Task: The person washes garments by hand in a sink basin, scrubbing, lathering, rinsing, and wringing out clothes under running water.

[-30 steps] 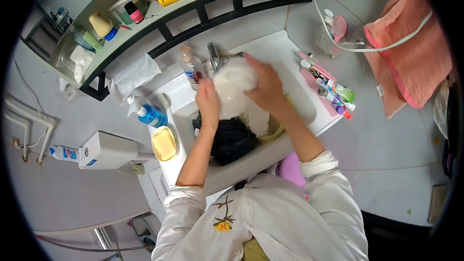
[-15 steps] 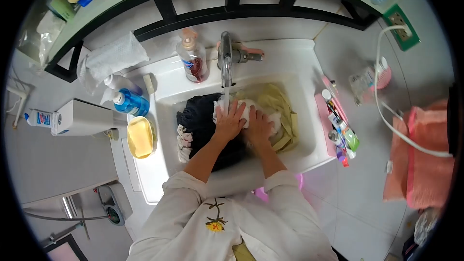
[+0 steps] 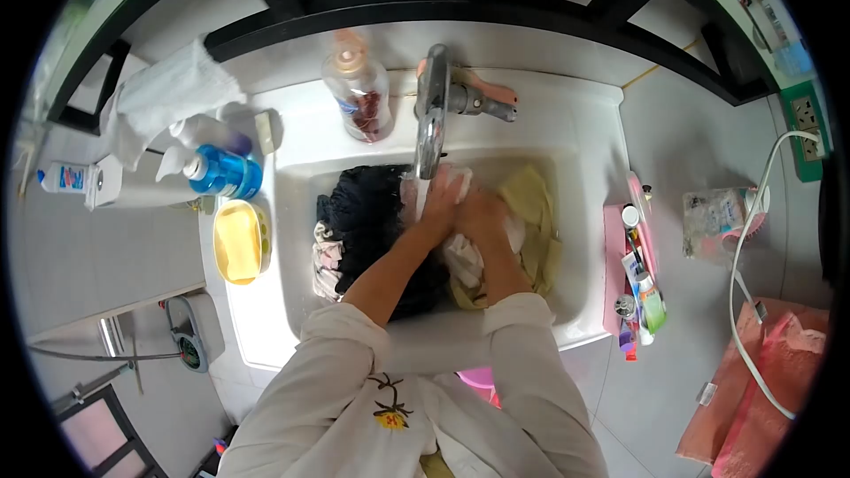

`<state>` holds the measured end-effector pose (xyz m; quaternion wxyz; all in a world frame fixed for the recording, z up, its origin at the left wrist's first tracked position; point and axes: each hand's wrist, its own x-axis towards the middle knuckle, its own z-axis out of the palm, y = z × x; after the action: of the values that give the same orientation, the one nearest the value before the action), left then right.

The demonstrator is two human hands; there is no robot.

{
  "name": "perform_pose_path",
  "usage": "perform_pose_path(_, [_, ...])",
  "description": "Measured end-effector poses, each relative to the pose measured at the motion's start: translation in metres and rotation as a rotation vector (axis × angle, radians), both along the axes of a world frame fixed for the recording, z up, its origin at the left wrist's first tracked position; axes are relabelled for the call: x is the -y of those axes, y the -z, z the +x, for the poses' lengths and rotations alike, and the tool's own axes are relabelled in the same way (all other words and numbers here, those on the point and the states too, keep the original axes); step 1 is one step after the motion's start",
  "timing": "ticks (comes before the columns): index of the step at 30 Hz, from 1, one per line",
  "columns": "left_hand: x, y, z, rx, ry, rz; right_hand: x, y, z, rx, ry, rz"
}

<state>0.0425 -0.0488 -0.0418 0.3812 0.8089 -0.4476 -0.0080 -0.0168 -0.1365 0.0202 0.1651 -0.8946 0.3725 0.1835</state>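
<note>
Pale tiled wall [image 3: 677, 137]; black shelf frame [image 3: 390, 3]; green-edged socket [image 3: 805, 124], white cable [image 3: 733, 288] plugged in.

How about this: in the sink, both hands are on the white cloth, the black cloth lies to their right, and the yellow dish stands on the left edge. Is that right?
Not quite: the head view shows the black cloth to their left. The left hand and right hand are on the white cloth, and the yellow dish stands on the left edge.
</note>
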Motion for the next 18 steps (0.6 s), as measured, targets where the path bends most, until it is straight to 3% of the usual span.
perform_pose_path(1, [-0.002, 0.004, 0.0, -0.085, 0.004, 0.019, -0.003, -0.005, 0.002, -0.015, 0.01, 0.019])
perform_pose_path(4, [-0.017, 0.002, 0.004, 0.06, 0.053, -0.001, -0.015, -0.009, -0.008, 0.076, 0.055, -0.054])
perform_pose_path(7, [-0.037, -0.025, 0.0, 0.068, 0.061, 0.187, -0.036, -0.014, -0.034, 0.265, -0.096, -0.311])
perform_pose_path(10, [-0.06, -0.044, -0.001, -0.178, 0.148, 0.207, -0.046, -0.003, -0.071, 0.461, -0.095, -0.326])
perform_pose_path(13, [-0.079, -0.056, -0.004, -0.107, 0.19, 0.351, -0.065, -0.019, -0.107, 0.504, 0.128, -0.217])
perform_pose_path(16, [-0.099, -0.081, -0.02, -0.144, 0.216, 0.401, -0.08, -0.062, -0.131, 0.827, 0.408, 0.204])
perform_pose_path(18, [-0.101, -0.113, -0.038, -0.268, 0.098, 0.284, -0.09, -0.115, -0.128, 1.022, 0.377, 0.216])
